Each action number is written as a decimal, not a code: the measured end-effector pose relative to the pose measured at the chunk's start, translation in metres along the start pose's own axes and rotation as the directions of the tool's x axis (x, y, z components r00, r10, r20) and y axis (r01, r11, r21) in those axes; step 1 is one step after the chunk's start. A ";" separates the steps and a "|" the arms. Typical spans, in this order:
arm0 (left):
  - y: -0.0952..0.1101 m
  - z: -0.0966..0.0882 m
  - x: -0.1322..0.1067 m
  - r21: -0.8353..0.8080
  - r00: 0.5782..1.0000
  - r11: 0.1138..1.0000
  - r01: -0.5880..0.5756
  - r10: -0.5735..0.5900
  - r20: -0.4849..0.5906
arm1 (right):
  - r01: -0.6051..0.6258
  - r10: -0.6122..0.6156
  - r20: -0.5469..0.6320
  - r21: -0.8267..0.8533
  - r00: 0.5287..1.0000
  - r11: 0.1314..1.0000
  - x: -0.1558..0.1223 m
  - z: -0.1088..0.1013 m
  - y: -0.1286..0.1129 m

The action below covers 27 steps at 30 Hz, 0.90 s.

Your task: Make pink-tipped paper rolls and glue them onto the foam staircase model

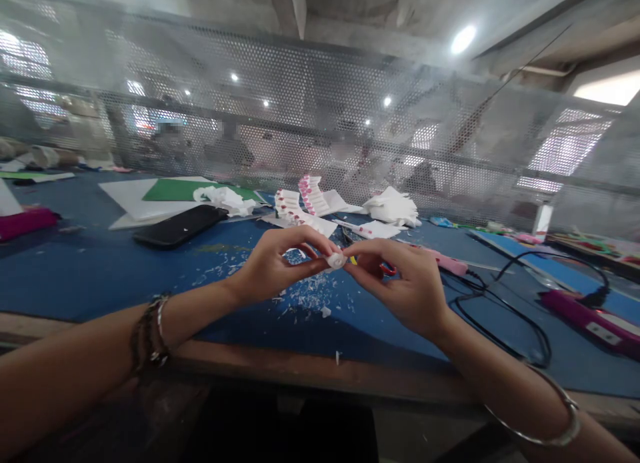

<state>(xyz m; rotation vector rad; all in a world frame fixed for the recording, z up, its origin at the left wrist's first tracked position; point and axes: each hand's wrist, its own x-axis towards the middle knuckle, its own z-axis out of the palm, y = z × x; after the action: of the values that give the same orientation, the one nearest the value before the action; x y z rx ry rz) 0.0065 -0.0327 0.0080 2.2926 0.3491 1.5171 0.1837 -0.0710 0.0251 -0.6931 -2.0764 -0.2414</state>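
A small white roll (336, 260) with a spiral end is pinched between my two hands above the table. My left hand (280, 259) grips it from the left with thumb and forefinger. From the right, my right hand (400, 276) closes thumb and forefinger on its other side. White scraps (313, 293) are strewn on the blue tabletop below. Just behind my right hand shows a red loop (389, 270), mostly hidden, and a pink glue gun (450, 263) with a black cord.
A black phone (183, 227) lies to the left near green sheets (175, 189) and crumpled white paper (227, 199). Strips with pink-tipped white pieces (313, 195) and a white stack (393, 206) stand behind my hands. A purple power strip (595, 323) lies right. Perforated metal mesh (300, 116) borders the table's back.
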 end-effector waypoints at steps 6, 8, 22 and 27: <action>0.001 0.000 0.001 0.022 1.000 1.000 -0.004 0.004 -0.003 | 0.016 -0.016 0.005 -0.013 1.000 1.000 0.001 0.000 -0.001; 0.001 0.000 0.001 0.022 1.000 1.000 -0.002 0.002 -0.005 | 0.021 -0.021 -0.003 -0.018 1.000 1.000 0.001 0.000 -0.001; 0.000 -0.001 -0.001 0.020 1.000 1.000 0.005 -0.006 0.008 | 0.069 -0.068 0.028 -0.037 0.997 0.997 0.000 -0.001 0.001; -0.001 0.000 -0.002 0.025 1.000 1.000 -0.002 0.002 -0.003 | 0.038 -0.038 -0.009 -0.066 0.999 0.997 0.002 -0.004 -0.001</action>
<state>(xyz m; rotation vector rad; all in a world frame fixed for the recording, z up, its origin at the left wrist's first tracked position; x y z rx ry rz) 0.0055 -0.0322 0.0060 2.3110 0.3685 1.5251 0.1851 -0.0726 0.0285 -0.6910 -2.0812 -0.3351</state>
